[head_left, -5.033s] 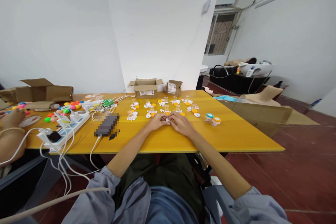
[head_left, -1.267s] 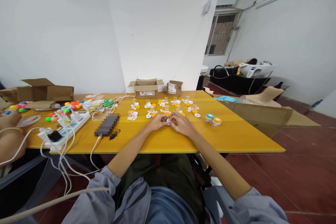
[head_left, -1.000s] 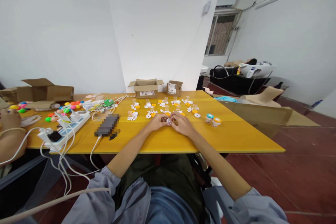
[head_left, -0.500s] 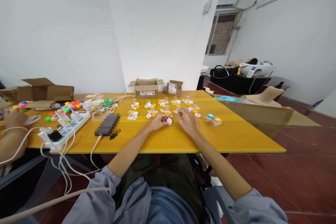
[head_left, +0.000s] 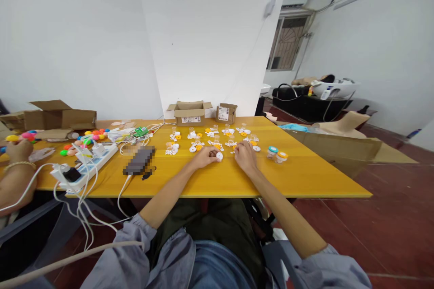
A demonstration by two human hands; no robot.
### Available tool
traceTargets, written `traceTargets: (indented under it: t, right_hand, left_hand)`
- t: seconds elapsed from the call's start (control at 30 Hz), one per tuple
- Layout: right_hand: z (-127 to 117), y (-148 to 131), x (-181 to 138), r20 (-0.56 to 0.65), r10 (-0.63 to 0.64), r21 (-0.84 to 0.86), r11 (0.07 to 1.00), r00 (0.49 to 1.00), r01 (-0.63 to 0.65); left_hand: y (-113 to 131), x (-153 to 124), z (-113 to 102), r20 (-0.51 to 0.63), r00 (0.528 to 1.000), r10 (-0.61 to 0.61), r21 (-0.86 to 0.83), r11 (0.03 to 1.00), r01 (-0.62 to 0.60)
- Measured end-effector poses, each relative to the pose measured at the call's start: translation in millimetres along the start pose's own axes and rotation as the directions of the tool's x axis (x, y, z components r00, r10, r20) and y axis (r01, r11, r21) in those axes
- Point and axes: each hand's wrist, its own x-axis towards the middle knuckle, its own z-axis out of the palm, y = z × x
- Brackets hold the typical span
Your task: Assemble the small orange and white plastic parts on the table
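My left hand (head_left: 204,158) is closed around a small white disc-shaped piece (head_left: 219,156), held just above the wooden table. To its right, my right hand (head_left: 245,156) reaches over the table with its fingers bent together beside some tiny white pieces (head_left: 233,149). What its fingertips hold, if anything, is too small to make out. Beyond both hands lie several small groups of white plastic parts (head_left: 169,151), orange rings (head_left: 243,134) and clear little cups (head_left: 216,128). Two small jars, one with a teal lid (head_left: 272,149) and one with an orange lid (head_left: 282,155), stand right of my right hand.
An open cardboard box (head_left: 189,119) and a smaller carton (head_left: 226,113) stand against the wall. On the left are a dark blurred device (head_left: 139,160), a white power strip (head_left: 98,162) with cables, coloured balls (head_left: 96,137) and another person's hand (head_left: 19,150).
My right hand has shifted slightly to the right, and its fingers are more curled. The left hand keeps hold of the white disc in nearly the same place.
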Motion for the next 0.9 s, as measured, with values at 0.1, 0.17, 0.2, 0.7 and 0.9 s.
traceTargets:
  t: [0.1, 0.17, 0.2, 0.7, 0.9]
  right_hand:
    - [0.8, 0.1, -1.2, -0.027, -0.031, -0.015, 0.999, 0.999, 0.031]
    - [-0.6, -1.5, -1.0, -0.008, -0.017, -0.013, 1.000, 1.000, 0.017]
    - [-1.8, -2.6, -0.7, 0.007, -0.012, -0.005, 1.000, 1.000, 0.012]
    - [-17.8, -16.9, -1.4, 0.131, -0.068, -0.030, 0.997, 0.989, 0.073]
    - [-27.6, -34.3, 0.6, 0.173, 0.024, -0.110, 0.994, 0.985, -0.005]
  left_hand:
    - [-1.1, 0.4, 0.1, 0.001, 1.000, 0.006, 0.005, 1.000, -0.006]
    - [-1.4, 0.5, 0.1, 0.003, 1.000, 0.008, 0.005, 1.000, -0.008]
    - [-1.4, 0.5, 0.1, 0.003, 1.000, 0.009, 0.006, 1.000, -0.009]
    - [8.4, -2.2, 0.0, 0.001, 1.000, -0.005, -0.004, 1.000, 0.005]
    - [6.5, -1.1, 0.1, 0.006, 1.000, 0.013, 0.015, 1.000, -0.013]
